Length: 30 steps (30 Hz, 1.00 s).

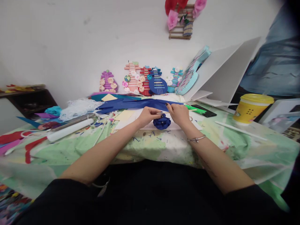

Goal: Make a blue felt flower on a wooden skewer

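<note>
A dark blue paper flower (pixel 161 122) is between my two hands, just above a white board (pixel 123 124) on the table. My left hand (pixel 151 115) is closed, its fingers pinching a thin pale stick (pixel 165 112) at the flower's upper left. My right hand (pixel 178 113) is closed around the same stick to the right, above the flower's right side. The stick pokes out past the right hand. Small blue paper scraps are scattered on the cloth in front.
Blue paper sheets (pixel 114 105), a glue gun or white tool (pixel 70 129) and white string (pixel 78 109) lie left. Decorated lute shapes (pixel 159 85) stand behind. A black phone (pixel 207 113), white stick (pixel 240 130) and yellow cup (pixel 253 109) are right.
</note>
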Each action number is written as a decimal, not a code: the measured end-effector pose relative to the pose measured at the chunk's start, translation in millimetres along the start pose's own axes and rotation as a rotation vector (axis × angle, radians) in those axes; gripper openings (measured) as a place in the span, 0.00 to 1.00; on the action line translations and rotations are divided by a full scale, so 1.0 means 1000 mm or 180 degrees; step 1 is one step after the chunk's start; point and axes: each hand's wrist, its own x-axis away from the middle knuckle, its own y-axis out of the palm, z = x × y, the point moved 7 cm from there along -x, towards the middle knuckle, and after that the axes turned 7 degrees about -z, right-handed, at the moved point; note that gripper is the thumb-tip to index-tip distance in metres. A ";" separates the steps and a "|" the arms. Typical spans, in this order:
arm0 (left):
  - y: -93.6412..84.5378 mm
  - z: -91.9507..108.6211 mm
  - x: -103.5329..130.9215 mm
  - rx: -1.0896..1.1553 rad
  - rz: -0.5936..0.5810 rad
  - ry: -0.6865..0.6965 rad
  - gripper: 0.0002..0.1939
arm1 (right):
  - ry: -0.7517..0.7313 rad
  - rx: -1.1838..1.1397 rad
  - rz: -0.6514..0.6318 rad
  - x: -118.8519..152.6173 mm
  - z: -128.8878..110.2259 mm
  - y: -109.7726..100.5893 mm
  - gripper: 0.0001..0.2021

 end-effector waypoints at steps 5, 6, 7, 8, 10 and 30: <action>-0.002 -0.004 -0.001 0.0403 0.0152 -0.0010 0.23 | -0.0079 0.0037 0.0218 0.002 -0.004 -0.004 0.26; -0.003 -0.004 -0.001 0.0426 0.0190 -0.0026 0.22 | -0.0113 0.0044 0.0284 0.002 -0.006 -0.004 0.26; -0.004 -0.004 -0.001 0.0386 0.0223 -0.0031 0.21 | -0.0152 0.0049 0.0353 0.003 -0.007 -0.005 0.26; -0.005 -0.003 -0.001 0.0297 0.0241 -0.0024 0.20 | -0.0192 0.0052 0.0416 0.003 -0.007 -0.005 0.26; -0.005 0.000 0.000 0.0068 0.0250 0.0016 0.17 | -0.0258 0.0048 0.0522 0.003 -0.009 -0.006 0.25; -0.009 0.023 0.005 -0.1116 0.0314 0.0509 0.13 | -0.0666 -0.0916 0.0348 0.006 -0.009 -0.008 0.25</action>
